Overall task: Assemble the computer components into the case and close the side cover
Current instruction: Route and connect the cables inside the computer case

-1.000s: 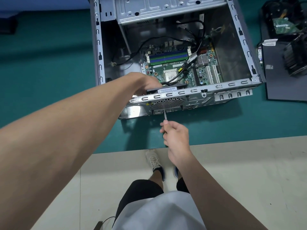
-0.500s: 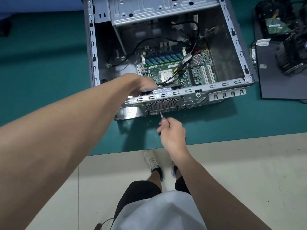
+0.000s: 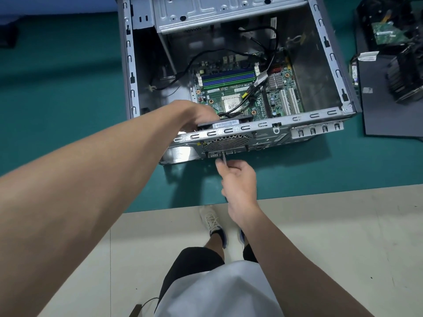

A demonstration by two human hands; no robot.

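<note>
Black plastic fan (image 3: 225, 122) looks light but easy to break (hold its frame); your left hand (image 3: 201, 115) curls round it, right hand (image 3: 238, 179) pinches the screwdriver (image 3: 223, 160).

A single wide-angle camera rides on my head, facing forward and steeply down. It looks along both my arms (image 3: 91, 191) to my left hand (image 3: 199, 113) and right hand (image 3: 238, 179) at the open case (image 3: 315, 65), close ahead on the green mat (image 3: 57, 99), and straight below takes in my legs (image 3: 216, 242) and shoe (image 3: 211, 219) on the pale floor (image 3: 343, 236)
</note>
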